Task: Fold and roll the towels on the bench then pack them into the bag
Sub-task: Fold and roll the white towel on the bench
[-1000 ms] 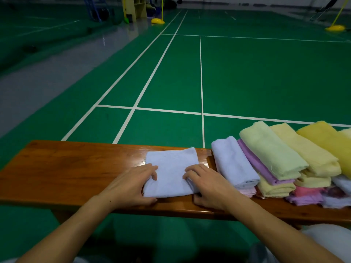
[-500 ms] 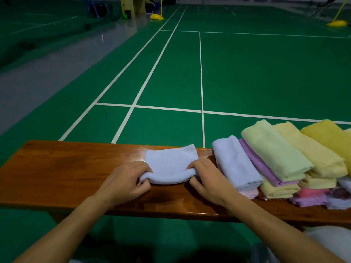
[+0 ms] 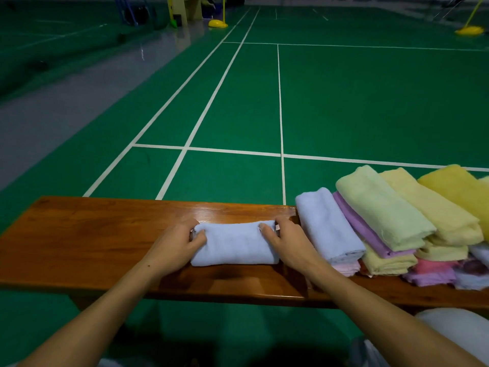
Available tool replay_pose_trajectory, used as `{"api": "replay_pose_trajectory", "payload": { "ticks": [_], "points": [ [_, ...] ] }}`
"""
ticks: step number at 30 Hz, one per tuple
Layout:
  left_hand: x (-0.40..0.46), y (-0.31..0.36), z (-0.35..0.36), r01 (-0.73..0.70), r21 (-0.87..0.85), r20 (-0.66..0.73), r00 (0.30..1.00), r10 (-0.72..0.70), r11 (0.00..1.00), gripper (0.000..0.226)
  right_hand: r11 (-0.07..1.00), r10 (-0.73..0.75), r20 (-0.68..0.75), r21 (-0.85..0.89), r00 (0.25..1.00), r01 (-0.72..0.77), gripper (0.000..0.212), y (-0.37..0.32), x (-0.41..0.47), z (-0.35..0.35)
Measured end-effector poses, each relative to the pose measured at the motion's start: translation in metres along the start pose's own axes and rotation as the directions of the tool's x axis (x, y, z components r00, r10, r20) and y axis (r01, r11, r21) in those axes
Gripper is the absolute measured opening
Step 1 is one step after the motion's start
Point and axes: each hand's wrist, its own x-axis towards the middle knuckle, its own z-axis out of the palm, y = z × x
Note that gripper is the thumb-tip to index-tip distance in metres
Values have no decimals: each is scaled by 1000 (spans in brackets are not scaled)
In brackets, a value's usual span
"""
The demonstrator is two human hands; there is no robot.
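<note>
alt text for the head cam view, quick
Two bare hands, left hand and right hand, grip the ends of a pale blue towel roll on a wooden bench. Folded pastel towels are piled to its right, a green court behind.

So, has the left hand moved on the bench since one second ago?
Yes. The left hand went forward, away from the bench's near edge, rolling the towel.

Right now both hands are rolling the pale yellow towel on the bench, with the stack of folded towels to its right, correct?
Not quite. In the head view the towel under the left hand and right hand is a pale blue towel, not pale yellow. It does lie on the bench, with the stacked towels to its right.
</note>
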Motion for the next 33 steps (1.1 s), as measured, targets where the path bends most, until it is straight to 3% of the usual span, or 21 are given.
{"api": "replay_pose_trajectory", "payload": {
  "ticks": [3,7,10,13,15,16,18,20,24,27,30,33],
  "points": [
    [6,1,11,34,174,-4,999,-34,984,29,995,48,-77,-87,996,-55,28,-3,7,7],
    [8,5,8,49,331,-74,997,-26,942,19,960,-30,-180,-281,983,-22,34,-4,8,8],
    [3,9,3,-34,460,-175,976,128,887,18,891,-111,-204,-454,973,6,28,-7,12,4],
    [-2,18,10,-191,502,-207,920,332,843,27,772,-430,-198,-586,881,245,27,-22,10,0],
    [-9,30,24,-296,502,-176,885,431,813,34,686,-636,-128,-545,761,482,38,-33,-3,8],
    [-12,33,32,-322,512,-146,881,450,796,39,662,-657,-44,-511,753,548,43,-35,-11,16],
    [-14,30,48,-299,544,-71,915,398,784,48,654,-590,123,-507,798,562,58,-25,-22,36],
    [-12,24,51,-245,538,-13,954,299,807,61,615,-523,203,-583,828,531,68,-9,-18,45],
    [-7,22,39,-171,491,95,985,143,854,98,626,-494,231,-575,838,527,72,0,-13,30],
    [0,19,27,-97,470,91,994,61,877,81,687,-454,231,-524,861,503,64,6,-12,17],
    [6,9,12,-40,468,-65,995,79,883,69,726,-414,199,-516,888,454,50,12,-9,1],
    [12,1,3,110,289,-158,985,-65,951,60,750,-354,164,-539,921,384,39,-1,-13,-13]
  ]
}}
